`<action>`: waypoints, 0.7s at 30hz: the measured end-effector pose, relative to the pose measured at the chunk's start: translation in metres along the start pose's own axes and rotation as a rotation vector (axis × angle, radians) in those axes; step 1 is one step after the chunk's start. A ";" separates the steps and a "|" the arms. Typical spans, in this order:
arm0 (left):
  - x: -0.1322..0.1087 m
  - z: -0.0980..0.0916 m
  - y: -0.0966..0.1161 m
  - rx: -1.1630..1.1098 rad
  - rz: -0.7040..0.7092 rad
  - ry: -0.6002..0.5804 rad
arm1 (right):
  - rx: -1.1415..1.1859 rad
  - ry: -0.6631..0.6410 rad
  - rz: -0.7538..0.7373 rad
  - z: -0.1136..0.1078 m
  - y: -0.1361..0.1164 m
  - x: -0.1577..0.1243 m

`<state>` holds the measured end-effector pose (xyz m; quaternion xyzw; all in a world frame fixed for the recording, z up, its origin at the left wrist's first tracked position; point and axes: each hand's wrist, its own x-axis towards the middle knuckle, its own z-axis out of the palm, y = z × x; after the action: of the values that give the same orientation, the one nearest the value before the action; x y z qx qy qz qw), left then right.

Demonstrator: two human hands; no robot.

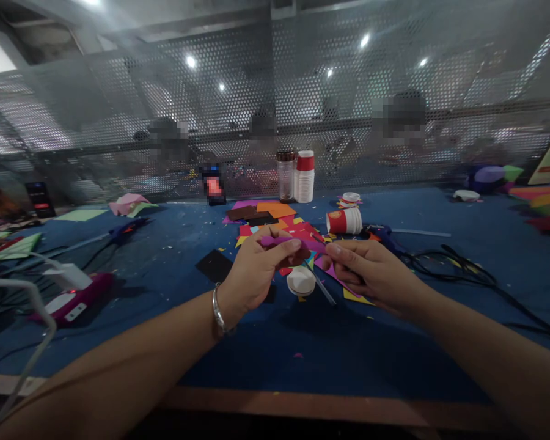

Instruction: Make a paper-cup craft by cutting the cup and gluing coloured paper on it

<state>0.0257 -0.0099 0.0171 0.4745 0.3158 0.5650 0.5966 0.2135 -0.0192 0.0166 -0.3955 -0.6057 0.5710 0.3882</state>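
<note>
My left hand (256, 269), with a silver bracelet on its wrist, pinches one end of a purple paper piece (279, 241) held above the blue table (302, 360). My right hand (371, 272) is closed on the paper's other end, fingers curled. Under and behind the hands lie coloured paper scraps (297, 229), a small white lid-like object (301, 281) and a thin grey stick (323, 290). A red and white paper cup (345, 221) lies on its side just beyond my right hand.
A stack of cups (305, 177) and a clear jar (285, 177) stand at the back by a perforated metal screen (275, 91). A glue gun (73, 299) rests on the left, black cables (462, 269) run on the right. People sit beyond the screen.
</note>
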 end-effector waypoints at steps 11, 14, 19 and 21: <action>0.007 -0.007 0.005 0.065 0.037 0.008 | -0.025 0.028 0.010 -0.002 0.000 0.001; 0.012 -0.012 0.004 0.118 0.083 0.033 | -0.069 0.003 0.065 -0.004 -0.001 0.001; 0.019 -0.018 0.004 0.198 0.114 0.045 | -0.116 -0.060 0.139 -0.004 0.000 0.002; 0.020 -0.018 0.004 0.212 0.116 0.040 | -0.145 -0.075 0.151 -0.003 0.000 0.002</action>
<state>0.0113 0.0126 0.0176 0.5409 0.3578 0.5713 0.5030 0.2159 -0.0163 0.0173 -0.4452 -0.6279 0.5679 0.2916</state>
